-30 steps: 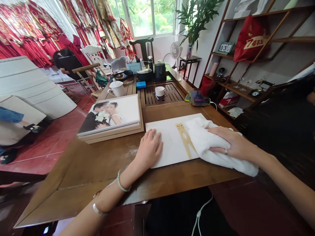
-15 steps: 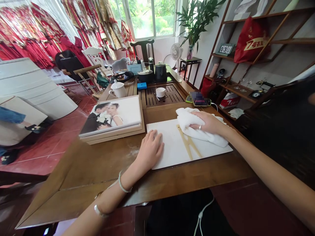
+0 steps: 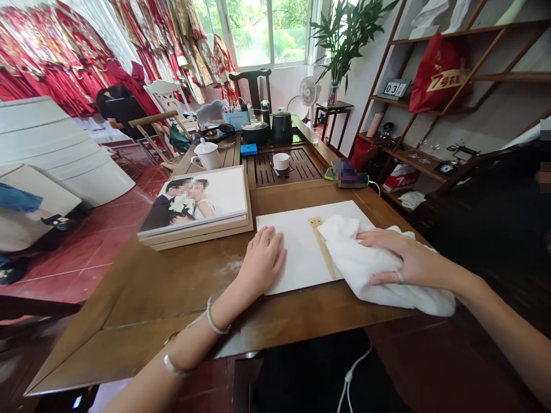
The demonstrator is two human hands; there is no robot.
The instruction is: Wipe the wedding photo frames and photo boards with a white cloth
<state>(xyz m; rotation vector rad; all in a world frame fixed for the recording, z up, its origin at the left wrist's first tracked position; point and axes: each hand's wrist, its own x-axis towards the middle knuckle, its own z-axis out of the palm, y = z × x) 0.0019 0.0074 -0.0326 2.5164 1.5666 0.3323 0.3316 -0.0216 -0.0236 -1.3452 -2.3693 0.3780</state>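
A white board [image 3: 297,246] with a tan clip-shaped stand [image 3: 322,244] on it lies flat on the wooden table [image 3: 172,292]. My left hand [image 3: 261,262] rests flat on the board's left edge, fingers together and stretched out. My right hand [image 3: 402,258] presses a white cloth [image 3: 365,267] onto the board's near right corner, fingers laid over the cloth. The cloth hides the right part of the board and hangs past the table's front edge.
A framed wedding photo [image 3: 198,203] on a wooden box lies left of the board. Behind stand a slatted tea tray [image 3: 297,166] with a cup [image 3: 281,161], kettles [image 3: 282,126], a white teapot [image 3: 206,155] and a phone [image 3: 348,174]. Shelves [image 3: 430,103] rise at the right.
My right hand swept the cloth from the board's far right side back toward me to the near right corner. My left hand stayed in place.
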